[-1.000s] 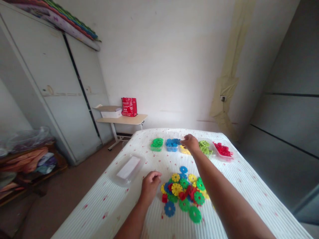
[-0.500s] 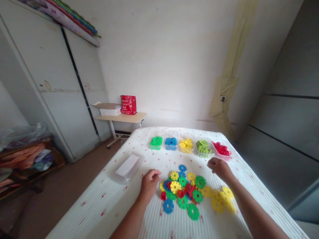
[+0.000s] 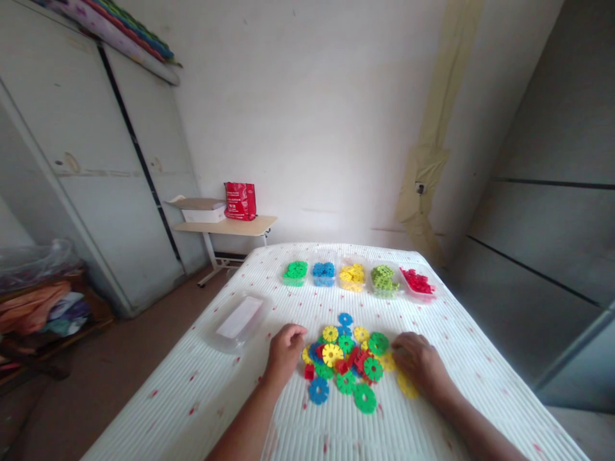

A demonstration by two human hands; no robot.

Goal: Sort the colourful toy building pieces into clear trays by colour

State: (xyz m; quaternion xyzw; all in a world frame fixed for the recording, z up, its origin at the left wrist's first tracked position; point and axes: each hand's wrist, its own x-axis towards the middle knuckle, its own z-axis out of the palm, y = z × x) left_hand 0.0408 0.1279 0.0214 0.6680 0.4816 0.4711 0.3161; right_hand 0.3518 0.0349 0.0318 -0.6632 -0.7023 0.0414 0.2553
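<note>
A mixed heap of notched plastic discs [image 3: 344, 383] in green, blue, yellow and red lies before me, flower-shaped linking pieces. At its left edge rests my left hand [image 3: 284, 352], fingers curled together and nothing visible in them. My right hand [image 3: 421, 366] is palm down at the heap's right side, its fingers bent down over yellow notched discs [image 3: 407, 386]. It covers most of that yellow group, and its fingertips touch a yellow disc at the heap's edge. A red square piece [image 3: 309, 372] lies close to my left hand.
Clear tubs line the far side: green pieces [image 3: 295, 271], blue pieces [image 3: 323, 272], yellow pieces [image 3: 352, 275], light green pieces [image 3: 383, 279] and red pieces [image 3: 417, 281]. A translucent lid [image 3: 240, 318] lies left on the ribbed white tablecloth [image 3: 192, 384]. A side table [image 3: 240, 226] stands behind.
My right hand has come down towards me from above the table, onto the yellow discs, which it now mostly hides. My left hand keeps its place beside the heap. The view has shifted slightly.
</note>
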